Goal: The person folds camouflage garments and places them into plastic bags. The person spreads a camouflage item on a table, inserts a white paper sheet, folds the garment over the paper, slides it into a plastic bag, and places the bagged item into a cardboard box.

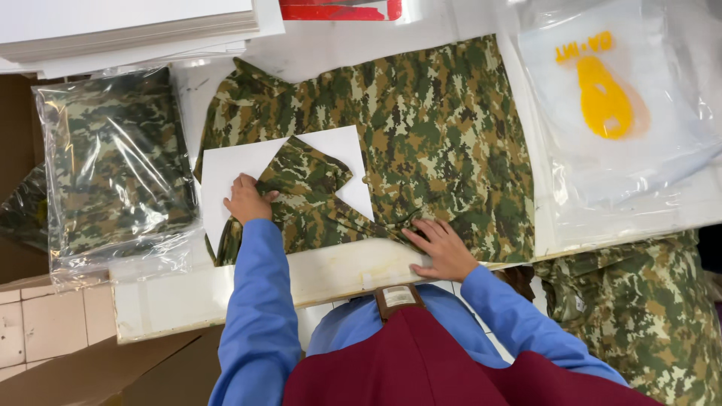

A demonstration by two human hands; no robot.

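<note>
While both press flat, left hand (246, 200) and right hand (444, 248) pin the camouflage shirt (444, 128).

Camouflage pile (647, 316) cut off at right.

one head-worn view, straight down and close over the table edge (331, 274) and camouflage shirt (436, 128)

Your left hand (247, 200) presses flat on the folded sleeve of a camouflage shirt (421, 128), green, brown and tan, spread across the table. Beneath that hand and just beyond it lies a white cardboard sheet (233, 169), half covered by the sleeve. Your right hand (444, 248) rests open on the shirt's near hem, the body of the garment stretching away from it.
</note>
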